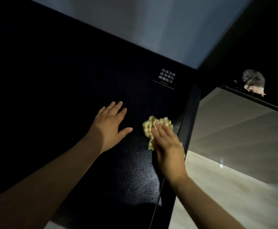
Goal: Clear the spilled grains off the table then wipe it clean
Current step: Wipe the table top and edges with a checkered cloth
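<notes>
Near the right edge of the table (135, 171), the checked cloth (150, 126) is pressed down under the straight-fingered right grip (167, 146). Just beyond, the left grip (110, 126) is laid spread and flat. Overlapping strokes with even pressure are advised; no grains are seen.

The table (68, 96) is a black, glossy slab whose right edge runs straight from 1 o'clock down to 6 o'clock. Where light catches it, toward 5 o'clock of the view, the surface shows a fine speckle; whether that is texture or residue cannot be told. The cloth (149, 128), checked in pale yellow-green and white, lies crumpled on the tabletop just inside that right edge. Its near part is hidden beneath the right hand (168, 146), whose straight fingers press it against the surface.
</notes>
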Demonstrator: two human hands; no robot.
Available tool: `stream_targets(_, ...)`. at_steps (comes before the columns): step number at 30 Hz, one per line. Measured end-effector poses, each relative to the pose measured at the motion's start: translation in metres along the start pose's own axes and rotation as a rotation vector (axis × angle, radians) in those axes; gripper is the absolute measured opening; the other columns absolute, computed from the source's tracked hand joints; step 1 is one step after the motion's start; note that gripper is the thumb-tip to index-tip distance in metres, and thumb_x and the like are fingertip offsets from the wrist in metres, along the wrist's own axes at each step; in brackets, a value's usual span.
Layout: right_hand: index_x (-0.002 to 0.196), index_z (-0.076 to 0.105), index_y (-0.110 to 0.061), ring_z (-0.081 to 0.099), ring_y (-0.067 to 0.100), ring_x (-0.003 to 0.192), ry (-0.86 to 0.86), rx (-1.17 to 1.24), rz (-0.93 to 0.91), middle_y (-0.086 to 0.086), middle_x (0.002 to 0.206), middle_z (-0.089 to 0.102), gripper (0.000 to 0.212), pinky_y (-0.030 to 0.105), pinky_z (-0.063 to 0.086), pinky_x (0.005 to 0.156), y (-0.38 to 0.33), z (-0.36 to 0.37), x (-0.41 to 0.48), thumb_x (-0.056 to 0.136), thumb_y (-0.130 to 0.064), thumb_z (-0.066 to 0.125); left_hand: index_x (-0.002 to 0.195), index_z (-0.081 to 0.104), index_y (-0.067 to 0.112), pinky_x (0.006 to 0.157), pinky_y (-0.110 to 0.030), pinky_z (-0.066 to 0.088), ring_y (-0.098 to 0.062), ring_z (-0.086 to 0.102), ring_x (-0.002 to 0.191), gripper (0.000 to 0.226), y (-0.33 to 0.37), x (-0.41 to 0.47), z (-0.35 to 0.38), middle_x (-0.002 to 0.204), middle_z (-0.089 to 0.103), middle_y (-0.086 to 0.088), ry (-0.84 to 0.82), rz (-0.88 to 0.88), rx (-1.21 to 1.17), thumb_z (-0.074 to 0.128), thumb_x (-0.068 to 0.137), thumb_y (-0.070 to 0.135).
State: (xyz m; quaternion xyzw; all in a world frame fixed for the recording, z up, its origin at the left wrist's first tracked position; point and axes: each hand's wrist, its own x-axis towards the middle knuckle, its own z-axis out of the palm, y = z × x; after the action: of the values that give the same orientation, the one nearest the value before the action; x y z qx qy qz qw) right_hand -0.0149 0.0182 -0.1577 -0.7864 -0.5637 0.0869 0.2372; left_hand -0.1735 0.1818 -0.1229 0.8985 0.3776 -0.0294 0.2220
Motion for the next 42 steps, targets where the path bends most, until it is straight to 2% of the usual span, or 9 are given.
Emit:
stream_targets(5, 0.131, 0.059, -0.024, 0.038, 0.015, 0.139, -0.089, 0.186, -0.035, -0.01, 0.143, 0.048, 0.059, 0.031, 0.03, 0.115, -0.018, -0.01, -0.042, 0.081, 0.006, 0.066, 0.149, 0.025, 0.017, 0.119, -0.031, -0.004, -0.015, 0.002, 0.147, 0.063, -0.008, -0.04, -0.006, 0.159, 0.016, 0.001, 0.097, 0.025, -0.053, 0.045, 0.096, 0.043)
stream_targets(8, 0.123, 0.066, -0.014, 0.046, 0.022, 0.132, 0.127, 0.269, 0.173, -0.005, 0.133, 0.055, 0.053, 0.028, 0.029, 0.114, -0.011, -0.018, -0.022, 0.078, 0.014, 0.062, 0.147, 0.032, 0.015, 0.118, -0.037, 0.003, -0.022, 0.012, 0.146, 0.066, -0.014, -0.069, -0.005, 0.156, 0.025, -0.003, 0.097, 0.037, -0.009, 0.041, 0.093, 0.052)
stream_targets(11, 0.118, 0.068, -0.012, 0.048, 0.027, 0.123, 0.268, 0.164, 0.333, -0.005, 0.127, 0.06, 0.038, 0.02, 0.03, 0.109, -0.003, -0.02, 0.012, 0.085, 0.004, 0.063, 0.145, 0.036, 0.013, 0.116, -0.043, 0.011, -0.029, 0.02, 0.144, 0.077, -0.021, -0.091, -0.001, 0.153, 0.03, -0.008, 0.073, 0.031, 0.067, 0.031, 0.086, 0.062)
stream_targets(14, 0.115, 0.071, -0.013, 0.052, 0.032, 0.11, 0.226, 0.021, 0.27, 0.004, 0.129, 0.062, 0.03, 0.03, 0.041, 0.099, -0.003, -0.006, 0.014, 0.087, -0.004, 0.066, 0.148, 0.029, 0.015, 0.116, -0.043, 0.003, -0.028, 0.009, 0.146, 0.074, -0.026, -0.108, 0.002, 0.157, 0.019, -0.007, 0.054, -0.018, 0.06, 0.05, 0.089, 0.054)
stream_targets(20, 0.121, 0.067, -0.018, 0.043, 0.017, 0.11, 0.087, 0.09, 0.128, 0.001, 0.135, 0.058, 0.052, 0.012, 0.026, 0.102, -0.04, 0.005, -0.057, 0.077, 0.008, 0.068, 0.151, 0.016, 0.021, 0.117, -0.046, -0.003, -0.026, -0.004, 0.147, 0.079, -0.035, -0.126, 0.007, 0.16, 0.003, -0.003, 0.005, -0.102, 0.098, 0.045, 0.089, 0.059)
stream_targets(24, 0.119, 0.068, -0.019, 0.044, 0.008, 0.108, 0.036, 0.206, 0.123, -0.008, 0.128, 0.059, 0.042, 0.003, 0.023, 0.099, -0.051, -0.001, -0.074, 0.082, 0.001, 0.07, 0.152, 0.007, 0.026, 0.118, -0.046, -0.003, -0.022, -0.015, 0.146, 0.082, -0.037, -0.131, 0.014, 0.16, -0.011, 0.002, -0.038, -0.134, 0.12, 0.04, 0.088, 0.064)
stream_targets(28, 0.119, 0.068, -0.013, 0.052, 0.027, 0.115, 0.16, 0.175, 0.191, 0.003, 0.127, 0.063, 0.04, 0.009, 0.026, 0.102, -0.023, -0.013, -0.034, 0.083, 0.002, 0.067, 0.152, 0.006, 0.026, 0.118, -0.047, -0.002, -0.022, -0.014, 0.146, 0.082, -0.039, -0.13, 0.015, 0.16, -0.01, 0.002, -0.042, -0.133, 0.135, 0.039, 0.087, 0.065)
stream_targets(33, 0.113, 0.072, -0.014, 0.05, 0.028, 0.118, 0.243, 0.152, 0.346, -0.001, 0.128, 0.062, 0.025, 0.022, 0.032, 0.104, -0.016, -0.001, -0.013, 0.089, -0.013, 0.067, 0.152, 0.006, 0.027, 0.118, -0.047, -0.003, -0.021, -0.016, 0.146, 0.082, -0.039, -0.131, 0.017, 0.159, -0.012, 0.003, -0.052, -0.141, 0.127, 0.039, 0.088, 0.065)
stream_targets(42, 0.123, 0.066, -0.026, 0.044, 0.016, 0.119, 0.01, 0.149, 0.148, -0.012, 0.136, 0.056, 0.05, 0.027, 0.034, 0.104, -0.079, 0.015, -0.121, 0.079, -0.004, 0.072, 0.151, -0.004, 0.03, 0.118, -0.047, -0.009, -0.02, -0.022, 0.144, 0.081, -0.04, -0.131, 0.018, 0.158, -0.019, 0.005, -0.102, -0.163, 0.139, 0.035, 0.09, 0.065)
